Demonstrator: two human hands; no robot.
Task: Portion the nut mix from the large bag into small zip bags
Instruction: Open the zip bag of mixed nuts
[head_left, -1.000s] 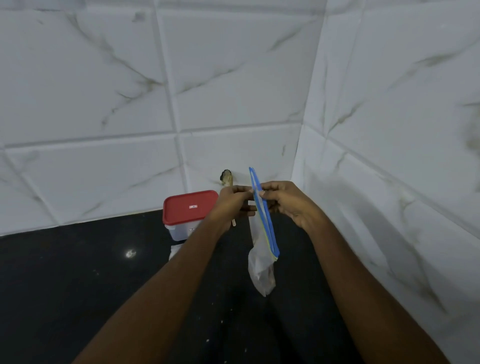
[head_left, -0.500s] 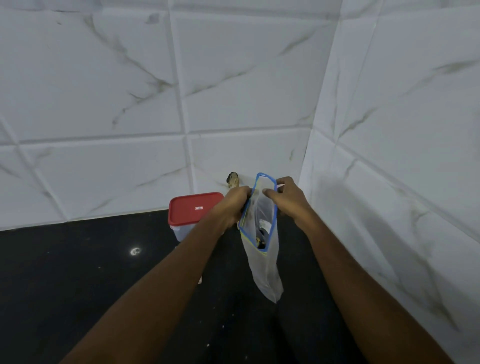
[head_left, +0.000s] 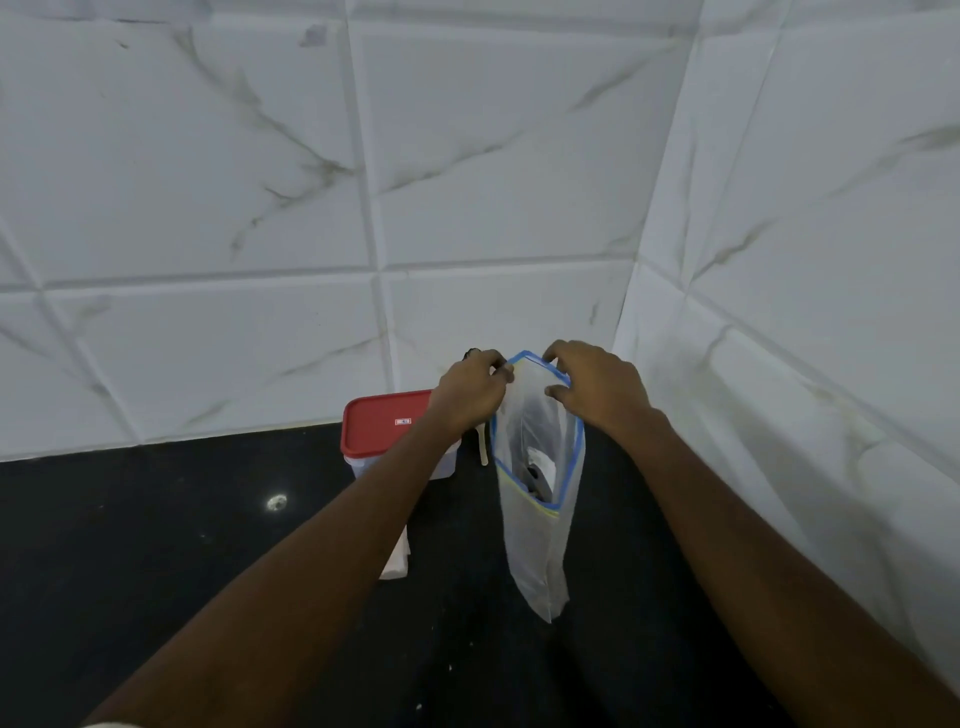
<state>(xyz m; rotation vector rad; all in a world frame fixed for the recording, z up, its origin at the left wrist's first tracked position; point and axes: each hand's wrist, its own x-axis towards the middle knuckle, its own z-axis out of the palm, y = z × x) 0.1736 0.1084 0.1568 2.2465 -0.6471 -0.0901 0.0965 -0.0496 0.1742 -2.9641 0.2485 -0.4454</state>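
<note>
The left forearm (head_left: 363, 519) hides part of the red-lidded container (head_left: 382, 423); contents of the zip bag (head_left: 540, 551) are unclear.

Two grips are showing, the left grip (head_left: 467, 397) and the right grip (head_left: 597, 389). One clear zip bag (head_left: 535, 551) is hanging between them. One red-lidded container (head_left: 384, 421) is standing on the single dark tabletop (head_left: 156, 571). One white folded piece (head_left: 397, 564) is lying there, and one pale stick (head_left: 484, 449) is showing.
</note>
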